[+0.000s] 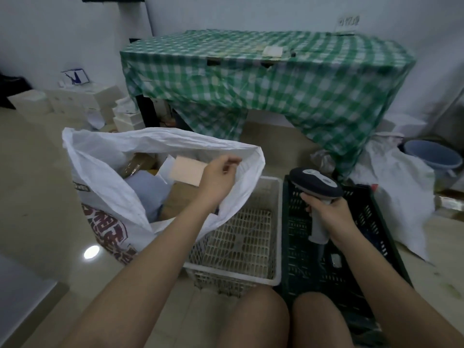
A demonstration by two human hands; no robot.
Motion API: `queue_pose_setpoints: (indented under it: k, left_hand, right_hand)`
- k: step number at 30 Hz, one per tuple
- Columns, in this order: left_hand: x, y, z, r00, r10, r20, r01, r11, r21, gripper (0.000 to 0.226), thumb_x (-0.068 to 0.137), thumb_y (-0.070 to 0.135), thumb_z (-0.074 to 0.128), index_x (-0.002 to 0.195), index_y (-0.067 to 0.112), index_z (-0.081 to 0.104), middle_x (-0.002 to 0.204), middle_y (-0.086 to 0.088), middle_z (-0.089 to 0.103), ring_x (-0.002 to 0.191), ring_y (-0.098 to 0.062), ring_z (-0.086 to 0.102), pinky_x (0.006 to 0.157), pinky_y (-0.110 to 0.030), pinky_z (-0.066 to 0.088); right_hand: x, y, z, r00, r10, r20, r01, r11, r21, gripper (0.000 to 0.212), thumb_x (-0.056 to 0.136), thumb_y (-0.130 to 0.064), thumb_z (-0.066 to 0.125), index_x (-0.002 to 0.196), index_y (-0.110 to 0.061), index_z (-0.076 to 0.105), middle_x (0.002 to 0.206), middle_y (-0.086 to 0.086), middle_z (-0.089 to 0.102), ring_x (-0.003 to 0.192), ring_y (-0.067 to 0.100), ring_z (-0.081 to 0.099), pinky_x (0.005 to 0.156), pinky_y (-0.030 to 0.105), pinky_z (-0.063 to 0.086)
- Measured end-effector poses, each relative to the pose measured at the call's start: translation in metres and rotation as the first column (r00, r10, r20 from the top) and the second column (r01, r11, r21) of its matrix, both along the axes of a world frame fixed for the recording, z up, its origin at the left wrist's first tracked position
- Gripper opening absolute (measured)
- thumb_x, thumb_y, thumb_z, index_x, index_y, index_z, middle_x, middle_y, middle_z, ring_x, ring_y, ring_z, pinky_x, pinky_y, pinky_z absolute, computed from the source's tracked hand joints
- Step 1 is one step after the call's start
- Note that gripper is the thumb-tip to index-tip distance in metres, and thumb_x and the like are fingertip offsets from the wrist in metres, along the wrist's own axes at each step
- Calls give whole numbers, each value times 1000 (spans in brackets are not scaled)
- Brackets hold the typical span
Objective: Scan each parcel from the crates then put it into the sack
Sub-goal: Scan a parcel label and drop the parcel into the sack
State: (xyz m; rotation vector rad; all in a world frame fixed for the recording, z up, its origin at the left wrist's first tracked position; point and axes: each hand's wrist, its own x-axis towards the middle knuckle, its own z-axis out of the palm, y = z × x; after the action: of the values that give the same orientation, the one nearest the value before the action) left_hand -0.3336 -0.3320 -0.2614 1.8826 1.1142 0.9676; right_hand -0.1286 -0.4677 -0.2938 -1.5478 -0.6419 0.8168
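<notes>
One parcel (pixel 187 173) beside slack left hand (pixel 221 177) over sack (pixel 120 197); right hand (pixel 326 212) gripping scanner (pixel 316 187).

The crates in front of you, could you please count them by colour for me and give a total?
White crate: 1
Black crate: 1
Total: 2 crates, side by side on the floor, the white one next to the sack.

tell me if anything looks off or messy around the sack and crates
Nothing looks spilled or damaged. The sack stands open beside the white crate, its rim draped over the crate's corner. The tablecloth behind hangs unevenly, bunched at its front edge.
</notes>
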Motion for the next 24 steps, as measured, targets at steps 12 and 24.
queue_pose_setpoints:
  k: [12,24]
  left_hand:
    - [209,-34,-135,883,-432,-183,349,865,-361,21,99,18,50,117,17,60,111,1,63,105,-14,58,82,-21,43]
    - [386,7,-364,784,-521,-338,260,769,-585,35,98,26,51,131,14,51,126,-3,59,103,-14,55,79,-22,40]
  right_hand:
    - [133,-53,-109,908,-417,-38,409,903,-132,18,88,-10,68,104,-7,58,81,4,62,68,16,57,71,34,48]
    - [268,6,-285,900,-436,-14,411,860,-301,23,86,-13,66,109,-9,64,78,4,67,68,14,62,63,27,53]
